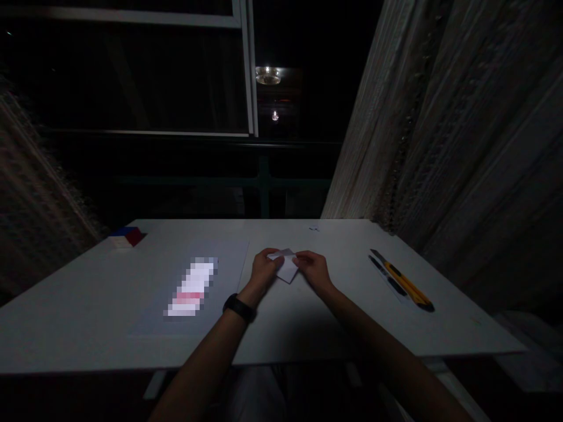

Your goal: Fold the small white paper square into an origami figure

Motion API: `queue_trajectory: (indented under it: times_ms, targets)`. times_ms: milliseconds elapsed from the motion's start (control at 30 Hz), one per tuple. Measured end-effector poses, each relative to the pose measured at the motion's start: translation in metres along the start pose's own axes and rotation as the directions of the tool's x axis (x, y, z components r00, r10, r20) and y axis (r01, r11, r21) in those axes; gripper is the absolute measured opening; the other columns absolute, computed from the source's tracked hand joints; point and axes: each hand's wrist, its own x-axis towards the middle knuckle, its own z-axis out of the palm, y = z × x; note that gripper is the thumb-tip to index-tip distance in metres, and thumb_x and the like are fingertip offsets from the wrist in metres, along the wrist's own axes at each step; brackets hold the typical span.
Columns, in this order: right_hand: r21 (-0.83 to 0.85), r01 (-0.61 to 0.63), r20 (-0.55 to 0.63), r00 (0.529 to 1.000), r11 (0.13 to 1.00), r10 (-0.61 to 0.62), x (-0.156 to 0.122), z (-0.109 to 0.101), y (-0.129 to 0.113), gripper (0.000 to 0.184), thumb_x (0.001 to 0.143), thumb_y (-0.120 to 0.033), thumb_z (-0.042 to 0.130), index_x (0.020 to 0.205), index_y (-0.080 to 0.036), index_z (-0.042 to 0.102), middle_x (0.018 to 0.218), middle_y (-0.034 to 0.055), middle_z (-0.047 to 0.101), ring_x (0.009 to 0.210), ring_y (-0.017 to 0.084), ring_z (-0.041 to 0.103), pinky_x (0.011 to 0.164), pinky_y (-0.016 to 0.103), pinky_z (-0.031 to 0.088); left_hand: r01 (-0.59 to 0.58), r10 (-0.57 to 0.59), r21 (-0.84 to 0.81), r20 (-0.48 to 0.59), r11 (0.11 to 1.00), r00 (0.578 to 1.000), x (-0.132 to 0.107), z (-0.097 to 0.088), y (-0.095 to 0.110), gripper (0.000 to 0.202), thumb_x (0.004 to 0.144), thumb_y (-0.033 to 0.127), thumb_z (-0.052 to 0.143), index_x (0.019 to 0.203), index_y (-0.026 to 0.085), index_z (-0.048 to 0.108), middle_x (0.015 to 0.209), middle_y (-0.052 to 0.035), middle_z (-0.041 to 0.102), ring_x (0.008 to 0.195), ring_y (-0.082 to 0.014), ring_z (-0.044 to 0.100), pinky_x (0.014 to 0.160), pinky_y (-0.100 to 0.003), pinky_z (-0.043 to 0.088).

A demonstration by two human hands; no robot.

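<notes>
Both my hands meet over a small folded white paper point(287, 267) near the middle of the white table point(88, 316). My left hand point(264, 271), with a black watch on its wrist, pinches the paper's left side. My right hand point(313, 269) grips the paper's right edge with closed fingers. The paper is held just above or on the tabletop; I cannot tell which.
A yellow utility knife point(407, 284) and a dark pen point(387, 275) lie at the right of the table. A lit, blurred rectangle point(192, 287) lies on a paper sheet at the left. A red and blue block point(126, 235) sits at the far left corner. Curtains hang on both sides of a dark window.
</notes>
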Motion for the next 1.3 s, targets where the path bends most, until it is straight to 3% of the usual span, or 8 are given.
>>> queue_trajectory:
  times_ms: [133, 267, 400, 533, 733, 833, 1100, 1300]
  targets:
    - [-0.022, 0.051, 0.026, 0.998, 0.998, -0.050, -0.004, 0.000, -0.010, 0.021, 0.060, -0.030, 0.065, 0.075, -0.017, 0.066, 0.071, 0.0049, 0.067, 0.065, 0.018, 0.060, 0.064, 0.031, 0.046, 0.004, -0.003, -0.049, 0.016, 0.999, 1.000, -0.004, 0.003, 0.005, 0.030, 0.056, 0.016, 0.062, 0.085, 0.013, 0.055, 0.049, 0.0041, 0.050, 0.041, -0.0069, 0.043, 0.042, -0.018, 0.031]
    - [0.089, 0.050, 0.119, 0.991, 0.995, -0.060, -0.007, -0.002, -0.017, 0.020, 0.064, -0.033, 0.063, 0.074, -0.017, 0.069, 0.077, 0.0047, 0.067, 0.074, 0.019, 0.059, 0.070, 0.031, 0.044, 0.051, -0.038, -0.159, 0.084, 0.986, 0.996, -0.006, 0.002, 0.006, 0.033, 0.055, 0.016, 0.063, 0.087, 0.014, 0.054, 0.046, 0.0066, 0.046, 0.039, -0.0053, 0.040, 0.042, -0.017, 0.028]
    - [0.210, -0.076, 0.138, 0.989, 0.975, 0.048, -0.006, -0.003, -0.017, 0.022, 0.060, -0.032, 0.066, 0.077, -0.017, 0.068, 0.078, 0.0042, 0.067, 0.074, 0.019, 0.058, 0.069, 0.030, 0.043, 0.026, -0.001, -0.167, 0.148, 0.986, 0.989, -0.004, 0.000, 0.002, 0.032, 0.053, 0.015, 0.062, 0.085, 0.014, 0.056, 0.047, 0.0067, 0.046, 0.041, -0.0052, 0.039, 0.043, -0.017, 0.027]
    - [0.306, -0.196, 0.173, 0.974, 0.932, 0.149, -0.004, -0.004, -0.016, 0.036, 0.051, -0.024, 0.072, 0.086, -0.020, 0.064, 0.080, 0.0019, 0.065, 0.074, 0.016, 0.058, 0.067, 0.028, 0.044, -0.047, 0.062, -0.095, 0.161, 0.994, 0.985, 0.000, 0.000, -0.003, 0.028, 0.053, 0.017, 0.063, 0.080, 0.013, 0.059, 0.055, 0.0023, 0.054, 0.048, -0.0077, 0.046, 0.046, -0.018, 0.031]
    - [0.305, -0.308, 0.251, 0.939, 0.901, 0.236, -0.004, -0.004, -0.017, 0.034, 0.053, -0.030, 0.070, 0.085, -0.019, 0.064, 0.078, 0.0026, 0.065, 0.071, 0.016, 0.059, 0.063, 0.027, 0.045, -0.126, 0.141, -0.118, 0.129, 0.985, 0.982, 0.003, -0.003, -0.003, 0.026, 0.054, 0.018, 0.064, 0.079, 0.013, 0.064, 0.064, -0.0021, 0.060, 0.056, -0.0106, 0.051, 0.053, -0.021, 0.038]
    - [0.304, -0.313, 0.265, 0.935, 0.900, 0.236, -0.005, -0.002, -0.017, 0.031, 0.057, -0.036, 0.068, 0.081, -0.016, 0.066, 0.077, 0.0040, 0.065, 0.070, 0.016, 0.059, 0.063, 0.027, 0.046, -0.129, 0.146, -0.148, 0.111, 0.981, 0.983, 0.002, -0.005, -0.001, 0.028, 0.056, 0.018, 0.063, 0.083, 0.013, 0.065, 0.062, -0.0021, 0.060, 0.056, -0.0107, 0.051, 0.054, -0.022, 0.039]
    - [0.314, -0.293, 0.277, 0.938, 0.903, 0.208, -0.007, 0.003, -0.020, 0.034, 0.054, -0.035, 0.073, 0.080, -0.014, 0.068, 0.073, 0.0046, 0.067, 0.067, 0.016, 0.061, 0.070, 0.034, 0.048, -0.120, 0.136, -0.168, 0.089, 0.978, 0.987, 0.001, -0.005, 0.001, 0.026, 0.055, 0.014, 0.060, 0.080, 0.012, 0.068, 0.078, -0.0065, 0.065, 0.069, -0.0150, 0.057, 0.066, -0.026, 0.043]
    - [0.282, -0.280, 0.217, 0.950, 0.917, 0.224, -0.007, 0.003, -0.019, 0.034, 0.048, -0.030, 0.076, 0.076, -0.012, 0.069, 0.066, 0.0049, 0.067, 0.060, 0.016, 0.060, 0.066, 0.034, 0.046, -0.071, 0.101, -0.181, 0.160, 0.981, 0.982, 0.002, -0.005, 0.000, 0.028, 0.054, 0.016, 0.063, 0.081, 0.012, 0.067, 0.079, -0.0080, 0.065, 0.071, -0.0165, 0.057, 0.065, -0.027, 0.043]
